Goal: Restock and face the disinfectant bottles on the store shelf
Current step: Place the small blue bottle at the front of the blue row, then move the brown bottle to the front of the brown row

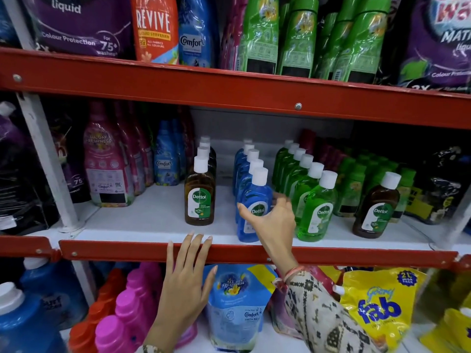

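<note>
My right hand (274,220) is spread open around the front blue Dettol bottle (252,212), thumb on its label, not clearly gripping. That bottle stands at the red shelf lip (127,249); my left hand (187,276) rests open-fingered on that lip, below the brown Dettol bottle (199,197).

white shelf (153,220) | brown (199,197), blue (253,207), green Dettol rows (314,212) | lone brown bottle (376,210)

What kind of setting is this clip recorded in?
Most likely a retail store's laundry and cleaning aisle: red-edged shelves, rows of Dettol bottles faced forward, and detergent pouches stocked below.
</note>
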The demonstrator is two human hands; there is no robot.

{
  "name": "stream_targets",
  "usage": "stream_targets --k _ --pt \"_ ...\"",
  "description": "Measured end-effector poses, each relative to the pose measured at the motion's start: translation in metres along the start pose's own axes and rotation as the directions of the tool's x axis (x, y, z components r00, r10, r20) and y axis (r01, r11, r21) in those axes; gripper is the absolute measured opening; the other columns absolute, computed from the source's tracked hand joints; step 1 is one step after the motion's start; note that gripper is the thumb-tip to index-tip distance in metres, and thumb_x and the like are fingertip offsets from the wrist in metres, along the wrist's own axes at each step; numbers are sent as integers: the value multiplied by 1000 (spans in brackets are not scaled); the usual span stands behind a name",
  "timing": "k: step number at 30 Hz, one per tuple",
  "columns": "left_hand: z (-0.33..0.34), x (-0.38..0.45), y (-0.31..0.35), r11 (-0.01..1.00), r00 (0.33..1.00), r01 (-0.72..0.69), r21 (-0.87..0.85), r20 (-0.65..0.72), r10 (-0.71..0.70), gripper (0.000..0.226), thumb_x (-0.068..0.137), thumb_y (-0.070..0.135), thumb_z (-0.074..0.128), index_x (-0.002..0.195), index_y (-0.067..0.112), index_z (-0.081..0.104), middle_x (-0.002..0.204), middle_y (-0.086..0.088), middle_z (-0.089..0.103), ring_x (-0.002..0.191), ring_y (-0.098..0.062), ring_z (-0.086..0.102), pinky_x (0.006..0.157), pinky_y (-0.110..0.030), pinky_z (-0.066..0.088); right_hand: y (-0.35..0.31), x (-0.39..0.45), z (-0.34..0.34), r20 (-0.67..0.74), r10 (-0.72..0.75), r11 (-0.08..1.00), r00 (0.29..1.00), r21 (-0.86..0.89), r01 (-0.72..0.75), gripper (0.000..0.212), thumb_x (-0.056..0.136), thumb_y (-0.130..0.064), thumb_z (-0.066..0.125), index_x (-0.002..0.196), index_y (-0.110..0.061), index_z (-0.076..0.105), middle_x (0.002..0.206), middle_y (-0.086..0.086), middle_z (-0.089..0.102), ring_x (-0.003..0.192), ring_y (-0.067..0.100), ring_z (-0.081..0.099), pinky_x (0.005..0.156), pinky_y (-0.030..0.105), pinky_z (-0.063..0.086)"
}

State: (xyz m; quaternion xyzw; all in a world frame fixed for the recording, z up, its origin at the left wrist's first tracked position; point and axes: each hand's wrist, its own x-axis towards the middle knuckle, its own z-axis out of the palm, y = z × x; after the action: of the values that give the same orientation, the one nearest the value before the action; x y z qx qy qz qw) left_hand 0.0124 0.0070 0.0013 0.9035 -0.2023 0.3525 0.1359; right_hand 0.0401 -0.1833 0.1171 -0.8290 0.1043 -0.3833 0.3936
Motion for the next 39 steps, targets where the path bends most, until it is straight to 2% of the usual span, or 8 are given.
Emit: stream_targets --k 8,13,16,18,20,24,27,39 --pt "-4 0 1 1000 1000 10 -12 17 -9 58 105 48 22 147 16 43 146 -9 52 144 -26 35 124 -52 9 7 -4 -20 37 -10 998 999 60 8 81 65 -61 77 123 -10 55 111 3 55 100 18 57 83 31 50" --pt "-4 1 3 1000 1000 19 -22 9 -19 57 104 48 24 146 15 45 145 -9 53 142 -27 39 125 -49 8 29 -7 -70 -132 -36 945 991 318 77 22 86 -30 70 102 -16 65 99 -1 63 90 9 62 71 10 51" --pt "-3 1 4 1000 1000 12 -6 -8 -12 55 102 44 31 146 15 44 144 -10 54 141 -27 39 125 -48 6 60 6 -103 -339 31 953 940 294 75 8 90 -21 65 97 -16 64 94 0 63 84 14 62 72 16 52" --pt "-3 1 4 1000 1000 12 -2 -17 -12 56 100 43 34 147 15 43 143 -11 55 141 -28 38 126 -46 5 88 21 -120 -428 82 973 900 232 22 16 89 -20 65 103 -12 62 98 1 60 85 20 61 76 29 52" --pt "-3 1 4 1000 1000 15 -7 -23 -15 56 101 45 30 146 14 43 143 -12 55 140 -29 38 126 -45 3 117 38 -132 -434 123 989 893 128 -74 32 87 -21 67 114 -6 57 107 7 55 98 28 58 80 30 44" --pt "-2 1 5 1000 999 26 -13 -29 -27 58 102 47 28 144 12 46 142 -14 55 140 -30 39 125 -47 5 158 69 -145 -314 242 959 918 -68 -276 77 79 -28 76 138 2 37 134 26 45 125 43 42 102 53 39" --pt "0 1 4 1000 999 31 1 -32 -31 61 104 49 23 143 10 47 141 -15 56 139 -32 41 123 -53 13 168 85 -144 -255 286 935 924 -135 -327 94 74 -35 81 141 7 30 138 31 41 130 45 38 106 55 36" --pt "1 1 2 999 998 2 38 -70 0 59 104 47 24 143 9 48 141 -15 57 139 -30 40 124 -50 9 159 83 -140 -336 266 953 903 -52 -300 73 64 -54 79 109 0 58 109 21 63 98 39 59 74 40 45"
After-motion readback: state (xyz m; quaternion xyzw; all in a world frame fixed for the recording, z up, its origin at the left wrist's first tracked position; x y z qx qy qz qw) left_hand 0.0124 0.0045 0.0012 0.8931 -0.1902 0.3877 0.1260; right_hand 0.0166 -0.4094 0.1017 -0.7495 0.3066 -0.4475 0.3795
